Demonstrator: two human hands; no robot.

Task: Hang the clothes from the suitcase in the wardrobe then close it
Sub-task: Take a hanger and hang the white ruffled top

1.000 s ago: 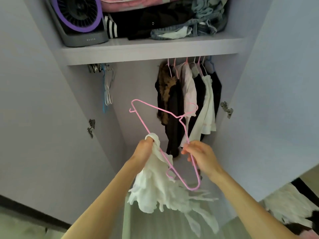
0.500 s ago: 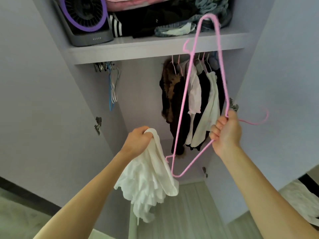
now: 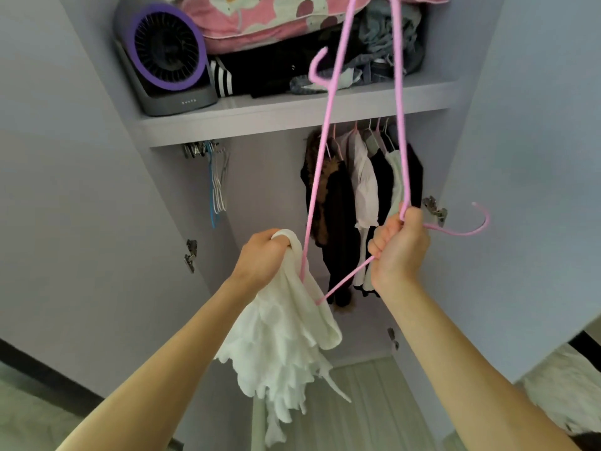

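Observation:
My left hand (image 3: 263,258) grips the top of a white frilly garment (image 3: 286,346) that hangs down from it in front of the open wardrobe (image 3: 270,196). My right hand (image 3: 398,247) holds a pink wire hanger (image 3: 320,164) at its neck, with the hook sticking out to the right and the long frame standing upward past the shelf. The hanger's lower corner touches the garment just below my left hand. Several dark and white clothes (image 3: 357,203) hang on the rail at the back right.
The upper shelf (image 3: 292,115) carries a grey and purple fan (image 3: 166,56), folded dark clothes and a pink quilt. Spare hangers (image 3: 216,180) hang at the rail's left end. Open doors flank both sides, with hinges (image 3: 434,209) on the right edge. White fabric lies at the lower right.
My right hand turned the pink hanger from low and slanted to standing upright, then brought its lower corner left onto the garment. My left hand lifted the garment slightly.

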